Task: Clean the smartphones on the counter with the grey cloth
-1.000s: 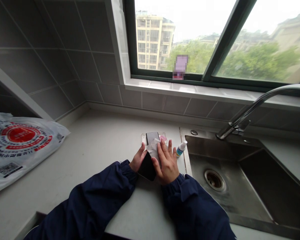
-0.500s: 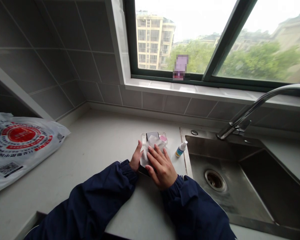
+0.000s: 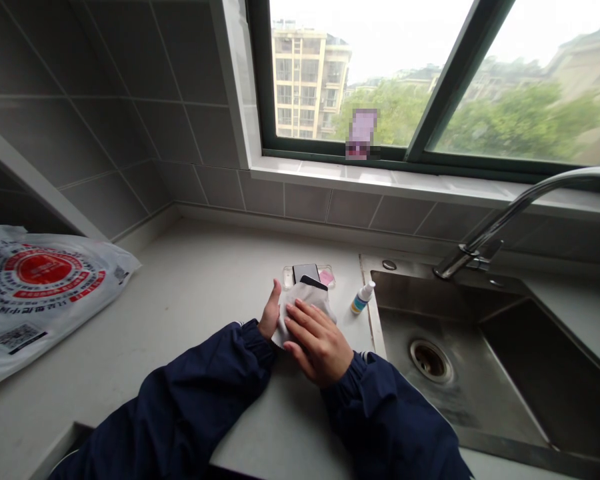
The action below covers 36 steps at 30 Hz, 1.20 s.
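A dark smartphone (image 3: 314, 283) lies mostly under a light grey cloth (image 3: 298, 297), its top edge showing. My left hand (image 3: 270, 315) holds the phone from the left, thumb upright along its side and the other fingers hidden beneath. On top, my right hand (image 3: 320, 340) presses the cloth to the phone with its fingers laid together, nearly flat. Just beyond are a clear case (image 3: 287, 277), a dark flat rectangular item (image 3: 305, 272) and a small pink piece (image 3: 326, 276). A small white-capped spray bottle (image 3: 362, 298) stands to the right of my right hand.
A steel sink (image 3: 500, 347) with a curved faucet (image 3: 485, 230) takes up the right side. On the left, a printed white plastic bag (image 3: 45, 287) rests on the pale counter (image 3: 190, 280). A tiled wall and window (image 3: 380, 80) rise behind.
My right hand and the cloth have slid down toward me over the phone. The phone's dark top edge, covered before, now shows. My left hand has barely moved.
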Available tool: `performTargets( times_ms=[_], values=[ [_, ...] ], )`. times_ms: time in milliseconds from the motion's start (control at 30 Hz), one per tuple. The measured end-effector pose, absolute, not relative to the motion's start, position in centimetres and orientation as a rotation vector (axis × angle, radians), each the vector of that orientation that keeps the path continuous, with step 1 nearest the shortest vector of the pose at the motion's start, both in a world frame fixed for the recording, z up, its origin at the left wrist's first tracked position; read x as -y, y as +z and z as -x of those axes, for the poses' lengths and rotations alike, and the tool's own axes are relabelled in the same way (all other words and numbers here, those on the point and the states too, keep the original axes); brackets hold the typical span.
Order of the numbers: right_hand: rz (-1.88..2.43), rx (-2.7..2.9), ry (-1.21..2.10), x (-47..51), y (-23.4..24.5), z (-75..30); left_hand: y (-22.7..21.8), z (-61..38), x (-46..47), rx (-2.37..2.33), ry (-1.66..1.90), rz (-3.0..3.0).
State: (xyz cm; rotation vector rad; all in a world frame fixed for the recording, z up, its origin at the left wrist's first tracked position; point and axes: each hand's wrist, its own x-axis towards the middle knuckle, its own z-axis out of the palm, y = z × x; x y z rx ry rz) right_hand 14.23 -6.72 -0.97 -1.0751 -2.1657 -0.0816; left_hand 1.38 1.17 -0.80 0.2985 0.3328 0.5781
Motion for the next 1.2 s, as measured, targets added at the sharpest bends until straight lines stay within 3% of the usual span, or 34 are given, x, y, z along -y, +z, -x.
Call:
performTargets(
  times_ms=[1200],
  values=[
    [1.39, 2.039, -0.155, 5.8, -2.4, -14.9, -2.7, -2.7, -0.8, -0.107, 0.707, -0.386]
  ],
)
